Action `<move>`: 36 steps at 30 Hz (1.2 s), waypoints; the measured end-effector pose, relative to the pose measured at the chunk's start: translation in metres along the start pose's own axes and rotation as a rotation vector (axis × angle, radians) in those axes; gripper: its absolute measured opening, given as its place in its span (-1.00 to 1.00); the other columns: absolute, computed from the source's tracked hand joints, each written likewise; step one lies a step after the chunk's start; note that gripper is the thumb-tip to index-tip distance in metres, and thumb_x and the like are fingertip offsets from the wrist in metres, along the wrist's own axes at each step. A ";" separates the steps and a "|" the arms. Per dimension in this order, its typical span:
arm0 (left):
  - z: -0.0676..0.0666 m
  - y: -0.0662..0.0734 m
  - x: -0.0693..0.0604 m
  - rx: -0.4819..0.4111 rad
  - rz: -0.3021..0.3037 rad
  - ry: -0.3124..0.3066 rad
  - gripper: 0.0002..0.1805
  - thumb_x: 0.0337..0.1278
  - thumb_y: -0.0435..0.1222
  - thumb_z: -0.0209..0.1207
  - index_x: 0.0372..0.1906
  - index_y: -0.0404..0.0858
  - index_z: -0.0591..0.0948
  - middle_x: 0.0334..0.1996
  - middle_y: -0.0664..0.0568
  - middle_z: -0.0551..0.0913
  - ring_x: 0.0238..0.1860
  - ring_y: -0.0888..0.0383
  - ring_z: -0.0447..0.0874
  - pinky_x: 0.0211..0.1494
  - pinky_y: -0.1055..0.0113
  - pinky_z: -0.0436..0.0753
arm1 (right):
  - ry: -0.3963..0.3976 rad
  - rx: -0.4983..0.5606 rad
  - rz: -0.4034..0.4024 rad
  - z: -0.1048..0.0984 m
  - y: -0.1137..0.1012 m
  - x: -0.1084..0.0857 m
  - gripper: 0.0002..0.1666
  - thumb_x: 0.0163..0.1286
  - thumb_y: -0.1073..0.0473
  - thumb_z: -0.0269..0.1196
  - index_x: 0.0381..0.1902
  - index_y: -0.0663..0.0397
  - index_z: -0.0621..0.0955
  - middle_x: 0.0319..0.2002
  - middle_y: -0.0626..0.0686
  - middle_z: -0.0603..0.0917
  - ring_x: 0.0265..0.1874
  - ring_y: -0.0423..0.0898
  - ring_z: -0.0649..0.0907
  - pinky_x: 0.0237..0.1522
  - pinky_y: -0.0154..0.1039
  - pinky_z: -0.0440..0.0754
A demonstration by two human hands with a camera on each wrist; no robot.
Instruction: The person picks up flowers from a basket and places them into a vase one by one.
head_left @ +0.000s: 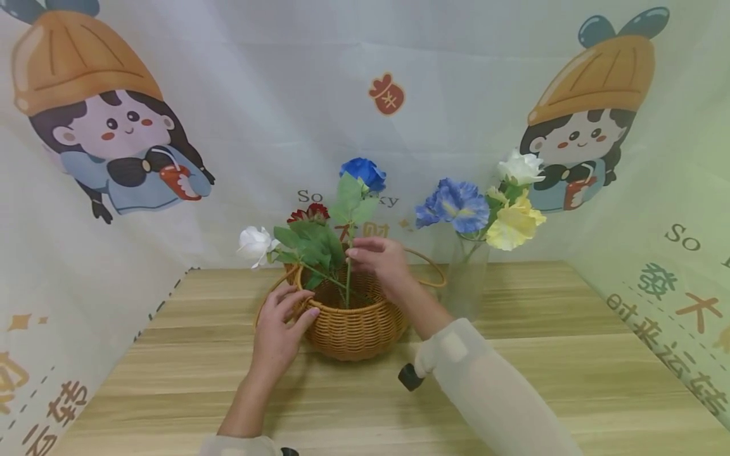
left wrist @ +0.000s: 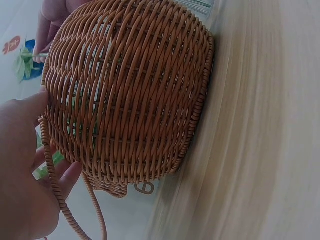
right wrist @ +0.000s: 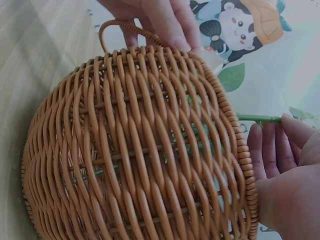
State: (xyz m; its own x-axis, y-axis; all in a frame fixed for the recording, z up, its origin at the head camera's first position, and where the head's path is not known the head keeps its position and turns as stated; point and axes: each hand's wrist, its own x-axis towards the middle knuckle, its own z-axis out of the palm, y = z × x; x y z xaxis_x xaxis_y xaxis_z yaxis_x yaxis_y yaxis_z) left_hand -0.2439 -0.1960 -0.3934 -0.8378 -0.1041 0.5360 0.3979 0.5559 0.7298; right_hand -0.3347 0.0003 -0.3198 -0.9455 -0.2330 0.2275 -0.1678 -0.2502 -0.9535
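A brown wicker basket (head_left: 355, 332) stands on the table, with a white rose (head_left: 256, 246) and a dark red flower (head_left: 310, 213) leaning out at its left. My right hand (head_left: 383, 265) pinches the green stem (head_left: 348, 278) of a blue rose (head_left: 364, 174); the stem's lower end is inside the basket. My left hand (head_left: 281, 326) holds the basket's left rim, fingers curled over it, beside the handle (left wrist: 56, 187). In the right wrist view, thumb and fingers of my right hand (right wrist: 287, 165) meet on the stem above the rim.
To the right of the basket stands a clear glass vase (head_left: 467, 278) holding a blue-violet flower (head_left: 456, 206), a yellow flower (head_left: 515, 223) and a white rose (head_left: 521, 167). A printed cloth (head_left: 274, 95) hangs behind and beside the wooden table (head_left: 530, 361).
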 end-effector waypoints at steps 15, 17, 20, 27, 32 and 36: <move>0.000 0.000 0.000 -0.001 0.000 0.004 -0.71 0.16 -0.23 0.34 -0.02 -0.21 0.69 0.20 -0.13 0.42 0.21 -0.09 0.38 0.15 -0.01 0.56 | 0.132 -0.036 -0.165 -0.035 -0.043 -0.009 -0.68 0.30 0.48 0.26 -0.01 0.55 0.54 -0.29 0.17 0.70 -0.46 -0.09 0.71 -0.11 0.01 0.68; 0.000 -0.001 0.000 -0.002 -0.003 0.006 -0.71 0.16 -0.23 0.34 -0.02 -0.20 0.69 0.20 -0.13 0.42 0.21 -0.09 0.39 0.15 -0.01 0.56 | 0.134 -0.035 -0.182 -0.042 -0.048 -0.010 -0.69 0.30 0.46 0.26 -0.01 0.53 0.55 -0.33 0.09 0.70 -0.44 -0.07 0.71 -0.15 -0.03 0.70; 0.000 -0.001 0.000 -0.009 -0.006 0.004 -0.71 0.16 -0.23 0.33 -0.02 -0.20 0.69 0.21 -0.14 0.42 0.21 -0.09 0.39 0.15 -0.01 0.56 | 0.153 -0.009 -0.202 -0.052 -0.055 -0.011 -0.68 0.29 0.45 0.28 -0.01 0.52 0.55 -0.36 0.03 0.71 -0.39 -0.05 0.72 -0.20 -0.10 0.72; 0.001 0.000 0.000 -0.005 -0.005 0.000 -0.70 0.17 -0.21 0.33 -0.01 -0.19 0.69 0.21 -0.12 0.41 0.21 -0.09 0.38 0.15 -0.01 0.56 | 0.234 0.034 -0.303 -0.072 -0.075 -0.011 -0.83 0.27 0.52 0.25 -0.17 0.36 0.60 -0.40 -0.01 0.71 -0.39 -0.11 0.71 -0.32 -0.26 0.72; 0.001 -0.001 0.000 -0.001 -0.001 0.000 -0.70 0.17 -0.19 0.32 -0.01 -0.18 0.69 0.21 -0.12 0.41 0.21 -0.09 0.39 0.14 -0.01 0.57 | 0.277 0.007 -0.376 -0.088 -0.090 -0.009 -0.85 0.26 0.49 0.28 -0.20 0.32 0.63 -0.39 0.00 0.70 -0.41 -0.15 0.70 -0.34 -0.29 0.71; 0.001 -0.001 0.000 0.004 -0.002 0.001 -0.70 0.18 -0.19 0.32 -0.01 -0.18 0.69 0.21 -0.12 0.41 0.20 -0.09 0.39 0.13 -0.01 0.57 | 0.323 -0.042 -0.417 -0.099 -0.103 -0.007 -0.84 0.27 0.47 0.29 -0.17 0.34 0.64 -0.39 -0.03 0.70 -0.42 -0.17 0.68 -0.33 -0.31 0.70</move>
State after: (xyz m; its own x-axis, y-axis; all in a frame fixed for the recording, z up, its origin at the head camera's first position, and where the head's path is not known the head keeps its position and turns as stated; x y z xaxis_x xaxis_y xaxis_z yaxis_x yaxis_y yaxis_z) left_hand -0.2443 -0.1957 -0.3947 -0.8383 -0.1059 0.5348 0.3948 0.5586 0.7295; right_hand -0.3388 0.1204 -0.2429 -0.8330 0.1809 0.5229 -0.5525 -0.2203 -0.8039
